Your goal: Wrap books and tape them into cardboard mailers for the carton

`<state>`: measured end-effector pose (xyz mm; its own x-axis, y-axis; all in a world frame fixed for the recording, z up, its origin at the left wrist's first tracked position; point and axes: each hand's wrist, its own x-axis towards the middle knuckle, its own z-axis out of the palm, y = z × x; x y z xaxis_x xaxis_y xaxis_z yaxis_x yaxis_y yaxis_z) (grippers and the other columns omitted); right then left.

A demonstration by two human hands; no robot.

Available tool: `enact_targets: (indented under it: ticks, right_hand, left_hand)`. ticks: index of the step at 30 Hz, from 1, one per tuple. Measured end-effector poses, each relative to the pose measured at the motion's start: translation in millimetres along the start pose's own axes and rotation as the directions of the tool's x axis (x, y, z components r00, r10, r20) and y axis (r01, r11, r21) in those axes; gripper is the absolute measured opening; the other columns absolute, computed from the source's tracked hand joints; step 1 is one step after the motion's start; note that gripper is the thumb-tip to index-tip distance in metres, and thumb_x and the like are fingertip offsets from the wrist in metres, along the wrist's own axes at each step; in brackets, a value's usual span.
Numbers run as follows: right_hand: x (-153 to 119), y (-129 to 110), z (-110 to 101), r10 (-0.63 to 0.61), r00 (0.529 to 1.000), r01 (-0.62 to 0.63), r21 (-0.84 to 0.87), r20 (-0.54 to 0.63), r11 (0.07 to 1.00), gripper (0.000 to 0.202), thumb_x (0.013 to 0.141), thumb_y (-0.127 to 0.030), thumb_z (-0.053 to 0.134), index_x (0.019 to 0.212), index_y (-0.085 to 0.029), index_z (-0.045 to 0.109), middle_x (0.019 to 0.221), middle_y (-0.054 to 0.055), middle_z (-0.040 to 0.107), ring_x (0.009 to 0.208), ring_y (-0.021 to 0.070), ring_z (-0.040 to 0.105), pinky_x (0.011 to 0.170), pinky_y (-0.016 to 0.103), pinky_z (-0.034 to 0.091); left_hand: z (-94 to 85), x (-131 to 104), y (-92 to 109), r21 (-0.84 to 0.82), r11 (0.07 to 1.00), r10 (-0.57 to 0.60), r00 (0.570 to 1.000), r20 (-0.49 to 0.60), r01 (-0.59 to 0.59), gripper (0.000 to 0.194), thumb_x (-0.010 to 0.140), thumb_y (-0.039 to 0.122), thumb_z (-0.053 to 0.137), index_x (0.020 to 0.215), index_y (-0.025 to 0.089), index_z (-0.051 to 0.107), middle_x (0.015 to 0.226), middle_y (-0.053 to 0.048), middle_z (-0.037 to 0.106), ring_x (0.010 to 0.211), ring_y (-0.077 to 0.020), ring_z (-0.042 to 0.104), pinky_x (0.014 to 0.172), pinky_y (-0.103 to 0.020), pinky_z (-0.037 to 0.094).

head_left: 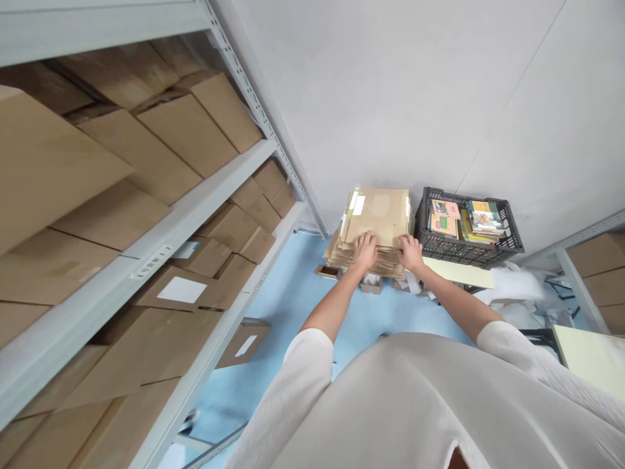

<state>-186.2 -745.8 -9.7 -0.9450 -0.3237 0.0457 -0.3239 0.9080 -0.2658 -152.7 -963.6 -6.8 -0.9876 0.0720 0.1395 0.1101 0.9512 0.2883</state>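
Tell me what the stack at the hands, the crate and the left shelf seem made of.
Stack: most likely matte brown cardboard, judging by its flat tan sheets and layered edges.
Crate: probably black plastic with a dull finish; its walls form a lattice.
Shelf: apparently painted metal, smooth pale grey, with holes punched along the upright.

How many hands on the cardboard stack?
2: left hand at the near edge of the cardboard stack, right hand at its near right corner, toward the black crate. No others visible.
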Motion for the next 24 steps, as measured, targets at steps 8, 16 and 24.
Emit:
enact_targets:
  ticks: [8, 16, 24]
  right_hand:
    - [0, -4, -3, -0.096, 0.995, 0.096, -0.016, 0.002, 0.995, 0.063, 0.096, -0.017, 0.056, 0.159, -0.017, 0.058, 0.161, 0.021, 0.055, 0.132, 0.0379, 0.053, 0.107, 0.048, 0.046]
    - [7, -23, -15, -0.179, 0.980, 0.192, -0.175, 0.085, 0.966, 0.056, 0.101, -0.026, 0.062, 0.157, -0.022, 0.062, 0.164, 0.017, 0.058, 0.136, 0.0388, 0.050, 0.107, 0.049, 0.040]
    - [7, -25, -41, -0.307, 0.948, 0.318, -0.257, 0.084, 0.913, 0.043, 0.107, -0.020, 0.049, 0.145, -0.019, 0.069, 0.146, 0.018, 0.072, 0.127, 0.0340, 0.057, 0.100, 0.044, 0.036]
  left_hand:
    - [4.9, 5, -8, -0.006, 1.000, 0.025, 1.000, 0.017, -0.025, 0.052, 0.102, 0.019, 0.057, 0.153, 0.019, 0.063, 0.171, -0.020, 0.052, 0.159, -0.0345, 0.048, 0.134, -0.054, 0.035]
    - [2.6, 5, -12, 0.012, 0.998, 0.053, 0.998, 0.018, -0.053, 0.053, 0.103, 0.018, 0.053, 0.155, 0.022, 0.061, 0.163, -0.018, 0.061, 0.153, -0.0326, 0.053, 0.129, -0.052, 0.039]
    - [-12.7, 9, -13, 0.079, 0.987, 0.142, 0.990, 0.002, -0.142, 0.063, 0.103, 0.010, 0.043, 0.163, 0.020, 0.058, 0.167, -0.018, 0.060, 0.158, -0.0309, 0.050, 0.132, -0.054, 0.034]
